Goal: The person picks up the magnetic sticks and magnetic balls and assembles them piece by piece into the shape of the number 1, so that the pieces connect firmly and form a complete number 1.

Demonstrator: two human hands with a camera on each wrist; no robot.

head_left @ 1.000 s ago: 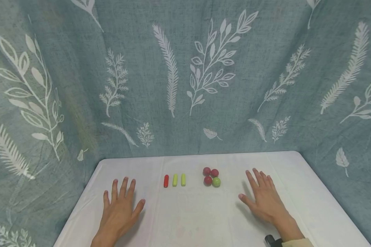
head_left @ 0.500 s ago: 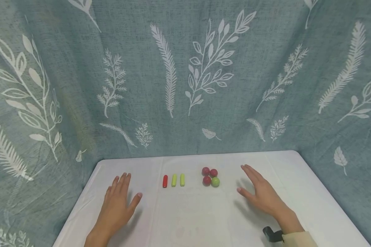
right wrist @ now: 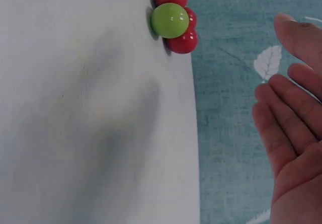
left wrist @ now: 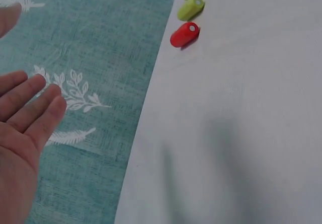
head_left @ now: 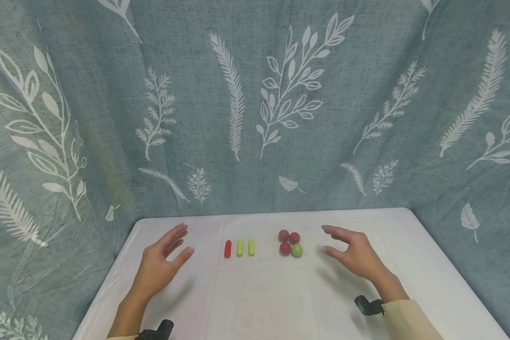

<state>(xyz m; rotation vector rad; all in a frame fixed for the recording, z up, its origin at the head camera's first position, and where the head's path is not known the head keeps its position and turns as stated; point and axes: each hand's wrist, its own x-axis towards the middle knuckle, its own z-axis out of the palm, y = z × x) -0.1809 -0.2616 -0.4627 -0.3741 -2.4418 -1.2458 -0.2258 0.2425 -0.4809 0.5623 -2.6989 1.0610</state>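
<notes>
My left hand (head_left: pixel 159 264) hovers above the table's left side, holding nothing, its fingers slightly bent and the thumb apart. To its right lie a small red rounded stick (head_left: pixel 227 249) and two yellow-green sticks, one in the middle (head_left: pixel 240 248) and one at the right (head_left: pixel 251 247). On the other side, my right hand (head_left: pixel 359 255) is also raised and holds nothing, with the thumb away from the fingers. Left of it sit three shiny red balls (head_left: pixel 284 235) and a green ball (head_left: pixel 297 250), clustered together. Both wrist views show bare palms, apart from these things.
A white cloth (head_left: pixel 272 293) covers the table. Behind it and at both sides hangs a blue-green curtain (head_left: pixel 187 118) with white leaf patterns. Dark devices are strapped to the left wrist (head_left: pixel 157 330) and right wrist (head_left: pixel 369 306).
Both hands have turned from palms down with spread fingers to palms facing inward, and their fingers have drawn together. They have lifted higher. The sticks and balls have stayed put.
</notes>
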